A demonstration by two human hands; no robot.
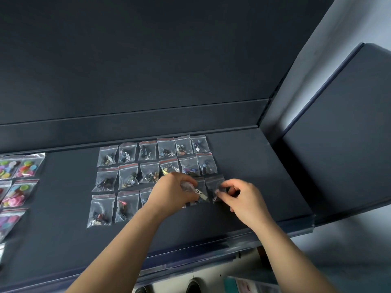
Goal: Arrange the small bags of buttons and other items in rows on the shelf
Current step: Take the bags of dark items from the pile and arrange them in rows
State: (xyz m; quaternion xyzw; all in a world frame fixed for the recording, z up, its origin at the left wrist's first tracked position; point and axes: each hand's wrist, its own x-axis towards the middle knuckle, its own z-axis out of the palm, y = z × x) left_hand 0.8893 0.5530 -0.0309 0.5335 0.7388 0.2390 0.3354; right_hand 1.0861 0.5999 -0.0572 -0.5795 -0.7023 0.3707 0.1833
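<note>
The dark shelf (260, 172) carries a block of small bags (156, 160), clear with red-striped zip tops and lying flat in three rows. The far row has six and the middle row has six. In the near row two lie in full view at the left and a third is half hidden under the left forearm; how many more lie beneath the hands cannot be told. Each holds a few small dark or metallic pieces.

At the far left edge of the shelf is a second group, the button bags (27, 168), filled with bright round buttons. At least five show, and the frame cuts off the rest.

Both bare forearms reach in from the near side. The left hand (171, 191) is curled, knuckles up, and grips a clear bag (201, 192) with a pale metal piece inside, at the right part of the near row. Just to its right, the right hand (241, 199) pinches the end bag (214, 182) by its near edge between thumb and forefinger, the other fingers bent loosely.
</note>
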